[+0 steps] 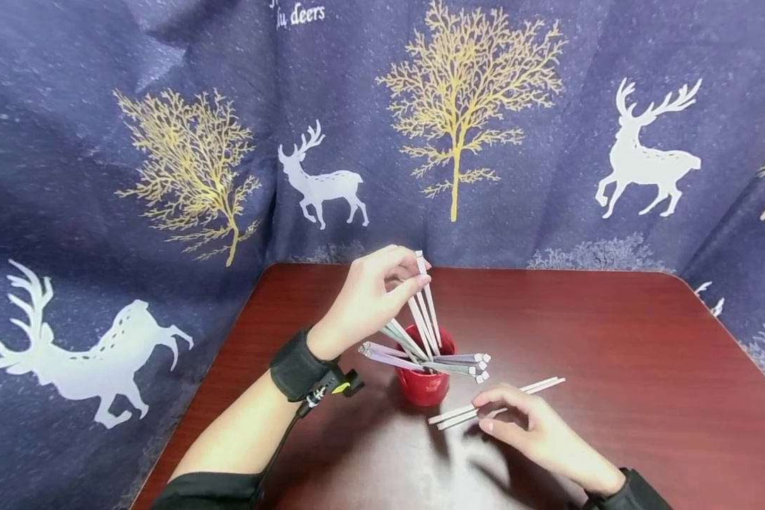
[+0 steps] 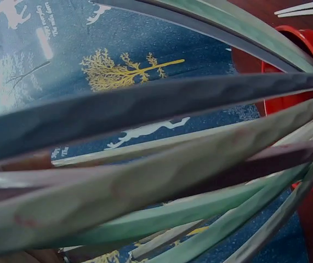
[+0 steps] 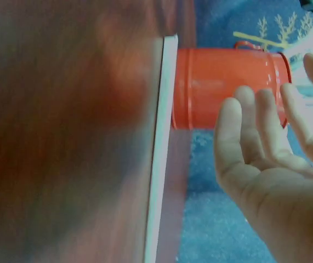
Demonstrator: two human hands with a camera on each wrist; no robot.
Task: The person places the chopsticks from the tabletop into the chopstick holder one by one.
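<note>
A red cup stands upright on the table, holding several long thin sticks in white, green and purple that fan out over its rim. My left hand is above the cup and pinches the top of a white stick between thumb and fingers, while its lower end is inside the cup. In the left wrist view, the sticks cross close to the camera and that hand is out of sight. My right hand hovers with parted, bent fingers over two white sticks lying on the table, nothing in its grasp.
The reddish-brown wooden table has rounded back corners. Behind it and to the left hangs a dark blue cloth with white deer and golden trees. Black bands circle the wrists, and a cable runs along the left forearm.
</note>
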